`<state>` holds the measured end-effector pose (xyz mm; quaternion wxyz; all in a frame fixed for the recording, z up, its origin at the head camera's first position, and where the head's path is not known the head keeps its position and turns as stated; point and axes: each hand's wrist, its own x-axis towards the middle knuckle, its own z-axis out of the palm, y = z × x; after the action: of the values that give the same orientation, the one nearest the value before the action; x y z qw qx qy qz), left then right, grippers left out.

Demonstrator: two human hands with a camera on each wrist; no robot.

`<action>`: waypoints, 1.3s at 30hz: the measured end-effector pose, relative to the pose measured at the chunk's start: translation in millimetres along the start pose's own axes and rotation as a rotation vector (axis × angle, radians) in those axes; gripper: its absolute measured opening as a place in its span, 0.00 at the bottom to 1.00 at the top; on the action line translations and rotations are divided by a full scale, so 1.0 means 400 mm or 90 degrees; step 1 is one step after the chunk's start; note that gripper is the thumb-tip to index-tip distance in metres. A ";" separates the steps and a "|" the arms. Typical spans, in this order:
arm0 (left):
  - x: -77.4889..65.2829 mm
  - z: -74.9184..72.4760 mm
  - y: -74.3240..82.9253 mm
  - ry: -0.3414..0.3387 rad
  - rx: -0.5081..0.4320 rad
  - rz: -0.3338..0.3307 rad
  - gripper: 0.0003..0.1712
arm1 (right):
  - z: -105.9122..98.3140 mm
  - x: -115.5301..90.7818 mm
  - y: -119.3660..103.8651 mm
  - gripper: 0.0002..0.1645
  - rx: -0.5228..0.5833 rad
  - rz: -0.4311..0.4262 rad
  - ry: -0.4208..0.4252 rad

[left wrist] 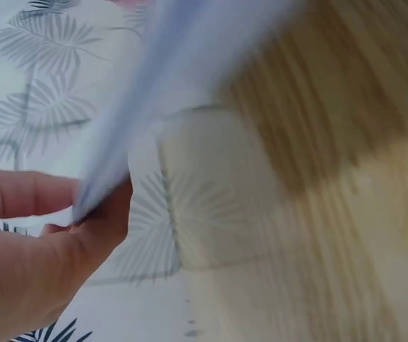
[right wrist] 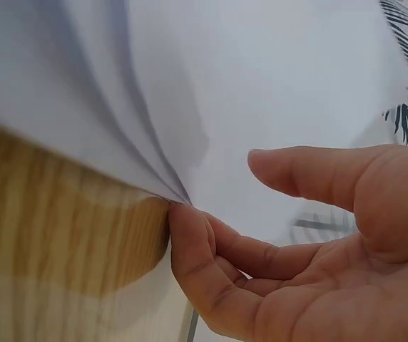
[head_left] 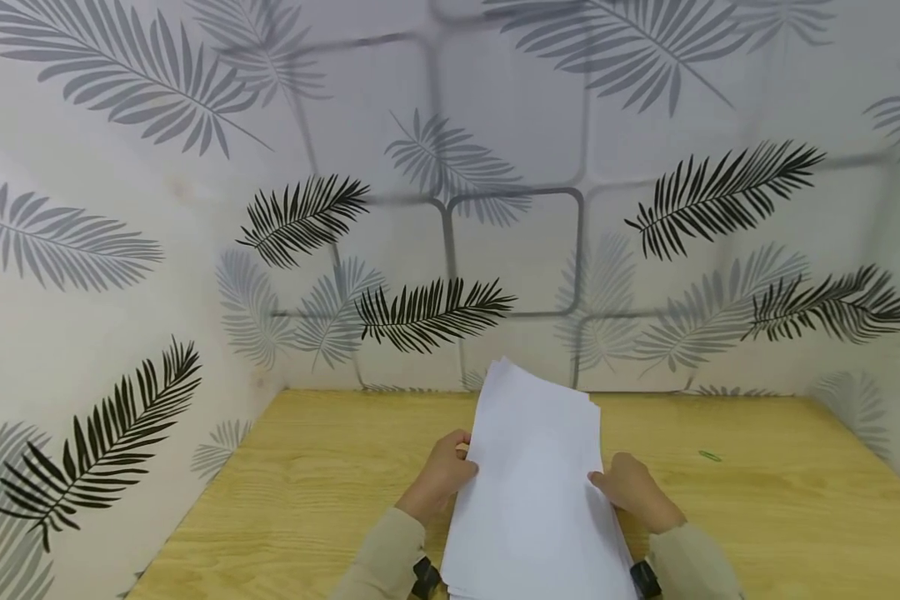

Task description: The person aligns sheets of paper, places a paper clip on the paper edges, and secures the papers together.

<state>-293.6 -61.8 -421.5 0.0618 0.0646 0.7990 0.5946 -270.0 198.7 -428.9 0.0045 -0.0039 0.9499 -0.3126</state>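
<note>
A stack of white paper sheets (head_left: pixel 532 492) stands tilted up over the wooden table, its edges slightly uneven at the top. On the left edge, my left hand (head_left: pixel 441 475) grips the sheets between thumb and fingers; the left wrist view shows the stack's edge, blurred, inside that hand (left wrist: pixel 54 242). My right hand (head_left: pixel 633 492) holds the opposite edge, its thumb at the front face. In the right wrist view several sheets (right wrist: pixel 118 92) fan apart near the fingertips of the right hand (right wrist: pixel 297 249), with curled fingers at the edge and the thumb raised away from them.
A small green paper clip (head_left: pixel 710 456) lies on the wooden table (head_left: pixel 780 508) to the right of the paper. Behind and left of the table hangs a pale leaf-patterned covering (head_left: pixel 510 250). Dark bands (head_left: pixel 423 577) sit at both wrists.
</note>
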 end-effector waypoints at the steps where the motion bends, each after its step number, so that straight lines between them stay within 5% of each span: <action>1: -0.002 0.000 0.003 0.003 -0.002 0.004 0.17 | 0.001 0.001 0.003 0.21 0.006 0.001 0.000; 11: -0.009 0.009 0.027 0.021 -0.029 0.009 0.15 | -0.009 0.013 0.030 0.18 0.109 0.027 -0.013; 24: -0.001 0.007 0.051 0.051 -0.041 0.014 0.18 | -0.029 0.013 -0.015 0.21 0.322 -0.023 0.063; 29: -0.015 0.005 0.069 0.064 -0.079 0.074 0.21 | -0.045 0.004 -0.040 0.19 0.319 -0.068 0.140; 39: -0.044 0.007 0.103 0.096 -0.058 0.252 0.26 | -0.066 -0.027 -0.086 0.16 0.279 -0.259 0.298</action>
<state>-274.7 -50.3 -382.3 -0.1132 0.1724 0.7453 0.6340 -259.3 186.8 -387.2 -0.2739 -0.1200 0.8157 -0.4952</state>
